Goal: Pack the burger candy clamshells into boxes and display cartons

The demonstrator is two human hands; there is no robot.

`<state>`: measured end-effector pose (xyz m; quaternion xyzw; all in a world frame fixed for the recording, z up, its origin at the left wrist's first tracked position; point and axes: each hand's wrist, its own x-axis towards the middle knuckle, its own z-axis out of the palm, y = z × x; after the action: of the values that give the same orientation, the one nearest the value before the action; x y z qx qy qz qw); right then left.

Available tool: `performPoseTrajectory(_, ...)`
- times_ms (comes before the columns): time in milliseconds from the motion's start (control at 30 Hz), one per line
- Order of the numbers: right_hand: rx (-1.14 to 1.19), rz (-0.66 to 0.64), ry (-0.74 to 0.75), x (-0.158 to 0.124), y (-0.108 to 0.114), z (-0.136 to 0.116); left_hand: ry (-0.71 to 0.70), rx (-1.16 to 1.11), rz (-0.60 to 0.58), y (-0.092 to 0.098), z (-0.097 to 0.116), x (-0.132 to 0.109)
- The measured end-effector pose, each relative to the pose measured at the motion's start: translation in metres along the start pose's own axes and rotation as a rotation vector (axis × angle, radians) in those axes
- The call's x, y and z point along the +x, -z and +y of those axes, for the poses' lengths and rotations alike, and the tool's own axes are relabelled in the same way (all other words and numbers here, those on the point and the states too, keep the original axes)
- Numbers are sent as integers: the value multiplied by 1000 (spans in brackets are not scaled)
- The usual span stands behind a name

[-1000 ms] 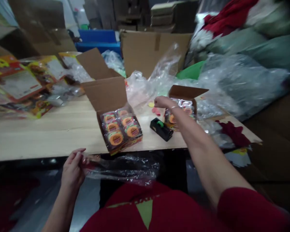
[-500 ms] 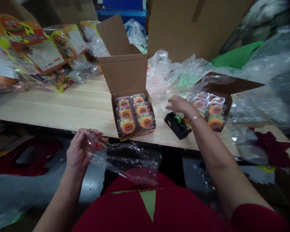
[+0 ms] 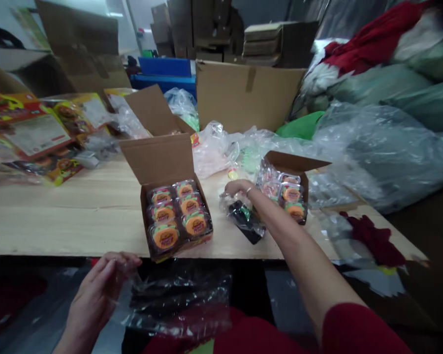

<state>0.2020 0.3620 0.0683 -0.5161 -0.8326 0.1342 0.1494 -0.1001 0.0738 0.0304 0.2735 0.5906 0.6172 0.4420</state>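
Left hand (image 3: 101, 285): pinched on bag (image 3: 180, 300), hanging to its right. Right hand (image 3: 239, 188): curled, apparently gripping film (image 3: 229, 200). Dispenser (image 3: 247, 223): just beside right hand, under film; film might snag there if dragged across.

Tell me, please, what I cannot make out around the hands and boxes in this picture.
All in the head view:
Right hand: fingertips hidden behind the hand itself.
Right box: near left corner hidden behind the right forearm.
Clear bag: gripped part hidden by the left hand.
Burger packs: lettering too small and blurred.
Printed card: left end cut off by the picture's edge.
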Motion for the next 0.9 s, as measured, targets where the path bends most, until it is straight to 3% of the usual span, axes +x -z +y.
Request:
performPoseTrajectory(133,-15,-140,70,-7,-1,-10,-6,50,-100,12,-14,3)
performPoseTrajectory(200,12,-56,117,-31,13,-14,-5,95,-205,8,-17,-2)
performPoseTrajectory(267,70,110,129,-74,28,-11,-36,244,-321,-8,-20,-8)
performPoseTrajectory(333,119,228,29,-131,31,-1,-157,455,-439,-38,-26,-14)
performPoseTrajectory(400,89,256,-172,-189,16,15,-368,642,-593,-79,-37,-14)
performPoseTrajectory(467,24,220,-362,-231,-15,33,-591,809,-764,-127,-52,-9)
performPoseTrajectory(533,20,227,-444,-249,-53,46,-697,1023,-831,-174,-69,1)
performPoseTrajectory(633,177,364,-389,-237,-104,53,-567,1308,-723,-227,-93,16)
performPoseTrajectory(700,324,433,-389,-223,-123,51,-451,1318,-656,-245,-106,24)
performPoseTrajectory(800,419,445,-455,-228,-128,47,-385,1228,-609,-249,-119,35)
performPoseTrajectory(900,397,415,-527,-275,-114,49,-391,1308,-615,-246,-127,42)
